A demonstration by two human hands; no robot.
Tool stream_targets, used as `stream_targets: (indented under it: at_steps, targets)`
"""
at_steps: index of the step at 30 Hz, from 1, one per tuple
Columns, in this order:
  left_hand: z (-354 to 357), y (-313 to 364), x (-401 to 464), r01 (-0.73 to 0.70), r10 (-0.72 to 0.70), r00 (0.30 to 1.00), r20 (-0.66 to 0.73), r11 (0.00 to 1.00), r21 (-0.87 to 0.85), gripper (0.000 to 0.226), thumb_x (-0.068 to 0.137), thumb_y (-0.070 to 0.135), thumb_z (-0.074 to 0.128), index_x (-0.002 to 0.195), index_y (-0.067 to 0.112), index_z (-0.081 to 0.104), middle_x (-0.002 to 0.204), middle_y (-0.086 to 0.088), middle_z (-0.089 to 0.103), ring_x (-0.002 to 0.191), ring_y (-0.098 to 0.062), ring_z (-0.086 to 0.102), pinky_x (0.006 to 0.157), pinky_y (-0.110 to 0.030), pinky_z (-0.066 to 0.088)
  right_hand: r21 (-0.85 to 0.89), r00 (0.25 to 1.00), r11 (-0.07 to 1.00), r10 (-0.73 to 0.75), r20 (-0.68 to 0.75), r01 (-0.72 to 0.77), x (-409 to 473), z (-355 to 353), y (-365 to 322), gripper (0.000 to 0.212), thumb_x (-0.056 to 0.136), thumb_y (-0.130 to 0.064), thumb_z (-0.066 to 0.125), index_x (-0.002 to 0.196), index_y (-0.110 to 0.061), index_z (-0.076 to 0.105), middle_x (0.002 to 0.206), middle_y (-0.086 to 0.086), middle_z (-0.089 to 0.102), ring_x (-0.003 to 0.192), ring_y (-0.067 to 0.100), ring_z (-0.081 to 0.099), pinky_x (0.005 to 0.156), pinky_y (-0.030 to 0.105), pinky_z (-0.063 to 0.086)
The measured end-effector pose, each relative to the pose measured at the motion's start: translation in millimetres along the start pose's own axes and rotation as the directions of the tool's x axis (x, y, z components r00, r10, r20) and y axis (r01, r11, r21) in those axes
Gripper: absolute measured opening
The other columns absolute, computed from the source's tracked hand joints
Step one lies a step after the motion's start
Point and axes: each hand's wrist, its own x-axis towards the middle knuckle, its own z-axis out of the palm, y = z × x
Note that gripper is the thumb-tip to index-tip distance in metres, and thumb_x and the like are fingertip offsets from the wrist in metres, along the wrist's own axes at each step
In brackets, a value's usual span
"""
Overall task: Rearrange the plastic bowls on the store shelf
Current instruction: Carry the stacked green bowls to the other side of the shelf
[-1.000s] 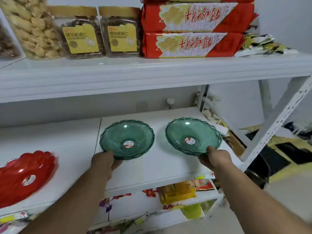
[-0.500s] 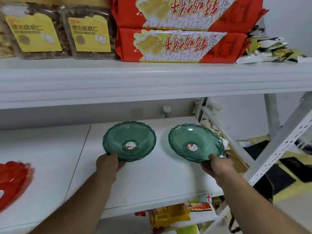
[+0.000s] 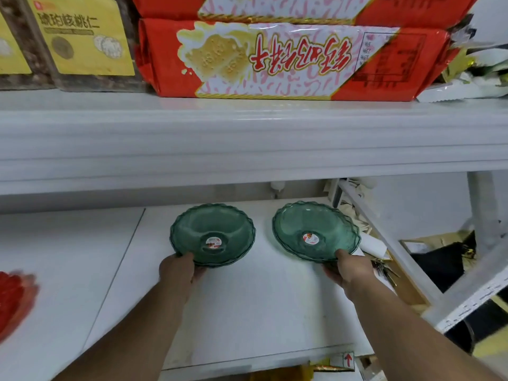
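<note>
Two green plastic bowls are being held side by side on the white shelf (image 3: pixel 247 312), apart from each other. The near rim of the left green bowl (image 3: pixel 213 233) is being gripped by the left hand (image 3: pixel 178 270), thumb on top. The near rim of the right green bowl (image 3: pixel 314 232), which is being tilted toward the camera, is being pinched by the right hand (image 3: pixel 350 268). A red bowl (image 3: pixel 12 298) is being shown, blurred, at the left edge. Red biscuit packs (image 3: pixel 288 59) are being displayed on the upper shelf (image 3: pixel 247 138).
</note>
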Motion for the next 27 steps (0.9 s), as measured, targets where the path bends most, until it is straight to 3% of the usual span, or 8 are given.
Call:
stream_targets:
  at_steps: [4,8,15,20,24,27]
  targets:
    - [9,-5,15,-0.008,0.008,1.000,0.005,1.000,-0.008,0.007,0.091,0.001,0.056,0.089,0.005,0.061,0.088,-0.018,0.068,0.074,-0.030,0.069,0.089,-0.048,0.058,0.005,1.000,1.000,-0.009,0.013,0.009,19,8,-2,0.011,0.099,-0.011,0.054,0.094,-0.002,0.059,0.087,0.014,0.067,0.064,0.027,0.066,0.092,0.048,0.057]
    - [19,-11,22,-0.009,0.011,0.999,0.032,0.999,-0.054,0.007,0.092,0.001,0.055,0.092,0.004,0.061,0.090,-0.017,0.069,0.075,-0.029,0.070,0.076,-0.041,0.062,0.008,1.000,1.000,-0.009,0.029,0.008,34,14,-4,0.011,0.099,-0.010,0.054,0.091,-0.003,0.059,0.090,0.015,0.068,0.065,0.026,0.066,0.093,0.048,0.057]
    - [31,-11,33,0.004,0.004,0.997,0.075,0.995,-0.098,0.011,0.094,0.002,0.055,0.104,0.001,0.059,0.097,-0.018,0.067,0.082,-0.031,0.069,0.092,-0.046,0.055,-0.023,0.999,1.000,0.006,0.053,-0.005,50,21,-5,0.016,0.098,-0.012,0.054,0.103,0.000,0.062,0.092,0.016,0.071,0.065,0.027,0.068,0.093,0.051,0.057]
    - [37,-9,35,-0.004,0.017,0.994,0.109,0.993,-0.119,0.022,0.098,0.006,0.052,0.120,0.001,0.056,0.109,-0.018,0.064,0.087,-0.029,0.067,0.098,-0.049,0.053,-0.022,0.998,1.000,0.011,0.068,-0.010,56,25,-4,0.021,0.098,-0.015,0.056,0.110,0.000,0.063,0.093,0.015,0.072,0.054,0.023,0.070,0.091,0.048,0.059]
    - [40,-7,34,-0.011,0.028,0.991,0.130,0.992,-0.126,0.029,0.101,0.012,0.051,0.126,-0.001,0.055,0.105,-0.014,0.065,0.088,-0.026,0.066,0.099,-0.047,0.052,0.031,0.993,0.999,0.011,0.119,-0.014,60,26,-6,0.024,0.098,-0.025,0.060,0.103,-0.001,0.063,0.103,0.017,0.070,0.070,0.026,0.070,0.093,0.046,0.058]
    - [40,-7,33,0.023,-0.005,0.989,0.149,0.992,-0.125,0.033,0.101,0.014,0.050,0.131,-0.001,0.053,0.117,-0.016,0.062,0.093,-0.024,0.064,0.100,-0.044,0.051,0.020,0.988,1.000,0.014,0.156,-0.017,61,24,-4,0.023,0.097,-0.027,0.063,0.099,-0.004,0.063,0.108,0.017,0.068,0.081,0.025,0.067,0.086,0.040,0.059]
